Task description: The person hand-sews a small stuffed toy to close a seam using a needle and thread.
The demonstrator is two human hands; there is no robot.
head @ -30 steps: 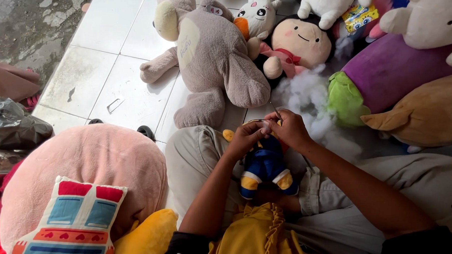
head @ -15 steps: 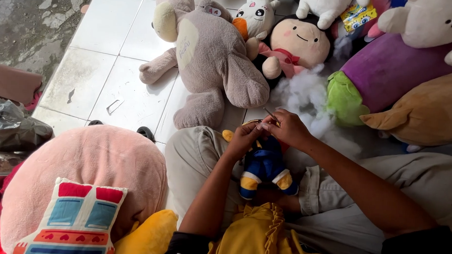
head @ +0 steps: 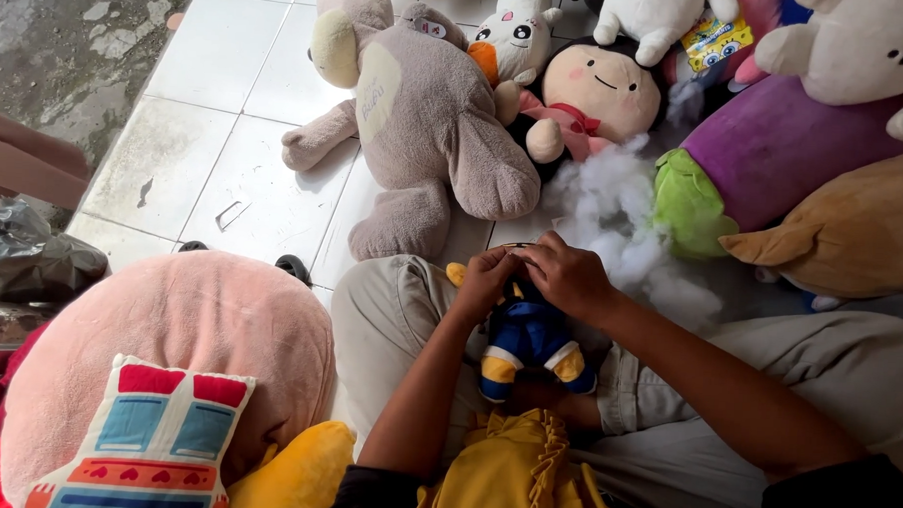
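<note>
Both hands, left hand (head: pixel 486 278) and right hand (head: pixel 568 275), closed around small blue-and-yellow plush doll (head: pixel 529 337) on lap.

I see from one camera on the person's head. It looks straight down, close to the lap and hands, with the white tile floor (head: pixel 228 76) farther ahead.

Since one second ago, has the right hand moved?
Yes. The right hand has come down a little, away from the white stuffing, and now lies low on the small blue plush toy, against the left hand.
</note>
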